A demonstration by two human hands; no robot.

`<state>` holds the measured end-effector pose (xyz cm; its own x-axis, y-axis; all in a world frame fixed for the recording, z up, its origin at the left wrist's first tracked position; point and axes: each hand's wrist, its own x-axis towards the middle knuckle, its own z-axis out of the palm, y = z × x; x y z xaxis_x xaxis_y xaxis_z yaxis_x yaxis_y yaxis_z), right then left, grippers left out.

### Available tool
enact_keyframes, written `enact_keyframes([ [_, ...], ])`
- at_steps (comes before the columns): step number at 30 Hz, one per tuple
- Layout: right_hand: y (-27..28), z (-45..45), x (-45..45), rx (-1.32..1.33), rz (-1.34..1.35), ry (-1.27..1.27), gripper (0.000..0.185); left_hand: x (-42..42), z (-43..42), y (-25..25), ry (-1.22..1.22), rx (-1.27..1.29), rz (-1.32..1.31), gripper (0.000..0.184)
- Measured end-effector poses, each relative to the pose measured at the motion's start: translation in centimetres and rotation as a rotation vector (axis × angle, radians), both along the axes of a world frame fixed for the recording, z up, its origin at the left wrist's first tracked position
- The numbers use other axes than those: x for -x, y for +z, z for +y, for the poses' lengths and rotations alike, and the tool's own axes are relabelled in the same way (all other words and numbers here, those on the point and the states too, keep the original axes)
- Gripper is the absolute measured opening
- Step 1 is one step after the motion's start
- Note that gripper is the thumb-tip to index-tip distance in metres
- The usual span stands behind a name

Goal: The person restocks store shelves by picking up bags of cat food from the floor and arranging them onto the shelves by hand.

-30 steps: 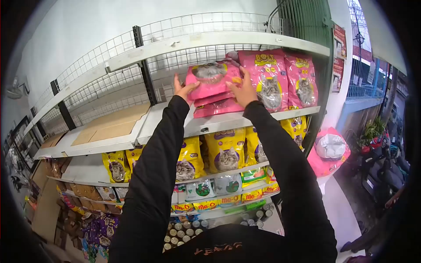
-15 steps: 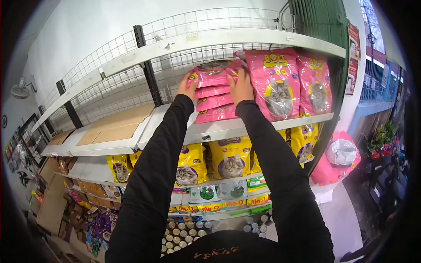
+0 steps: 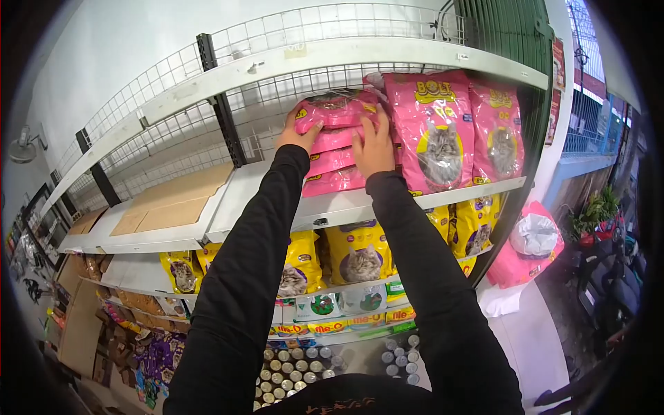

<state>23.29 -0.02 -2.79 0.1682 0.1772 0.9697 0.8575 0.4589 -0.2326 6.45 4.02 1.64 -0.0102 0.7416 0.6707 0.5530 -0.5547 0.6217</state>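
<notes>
Pink cat food bags lie flat in a stack on a shelf, the top bag [image 3: 339,108] bulging, with lower bags [image 3: 335,161] beneath. At the top bag's left end, my left hand [image 3: 297,133] grips it, thumb across the front. My right hand [image 3: 374,146] rests against the stack's right side, fingers spread and pointing up. Right of it stand two upright pink bags, a nearer BOLT bag [image 3: 437,131] and a farther one [image 3: 496,135], each with a cat picture. The backs of the stacked bags are hidden.
The white shelf [image 3: 238,197] holds cardboard sheets [image 3: 173,200] on its left. An upper shelf beam [image 3: 311,54] crosses above my hands. Yellow cat food bags [image 3: 360,252] stand on the shelf below, with cans [image 3: 297,370] lower down. Another pink bag [image 3: 529,242] sits at right.
My right hand has slid slightly down and left along the stack's right side, its fingers spreading. My left hand stays at the top bag's left end. The view has shifted slightly.
</notes>
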Motion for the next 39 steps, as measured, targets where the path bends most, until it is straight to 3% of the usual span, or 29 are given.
enact_keyframes([
  [3,-0.2,0.1,0.0,0.062,-0.003,-0.001,0.037,-0.8,-0.4,0.0,0.053,0.058,0.041,0.072],
  [11,-0.3,0.1,0.1,0.107,-0.084,-0.104,0.042,0.7,0.4,-3.1,-0.048,-0.255,-0.014,0.076],
  [19,-0.3,0.1,0.0,0.103,-0.063,-0.068,0.043,1.7,1.3,-5.4,-0.107,-0.243,-0.028,0.069],
  [23,-0.3,0.5,-0.2,0.007,-0.062,-0.02,0.043,3.6,0.9,-7.0,-0.019,-0.218,0.151,0.069],
  [25,-0.4,0.5,-0.5,0.018,-0.057,0.012,0.042,4.8,-1.9,-6.6,-0.142,0.034,0.131,0.068],
  [26,-0.2,0.6,-0.6,0.019,-0.054,0.03,0.041,5.6,-3.1,-6.2,-0.202,0.155,0.117,0.068],
  [32,-0.2,-0.6,0.4,-0.045,-0.053,0.039,0.033,15.8,-8.1,-6.4,-0.038,0.098,0.277,0.057],
  [34,-0.1,-3.6,2.8,0.002,0.301,0.356,0.029,20.0,-9.3,-7.1,-0.02,0.115,0.331,0.047],
  [39,-3.9,-7.3,12.2,0.299,0.369,0.512,0.02,30.0,-11.2,-12.0,-0.117,0.137,0.225,0.028],
])
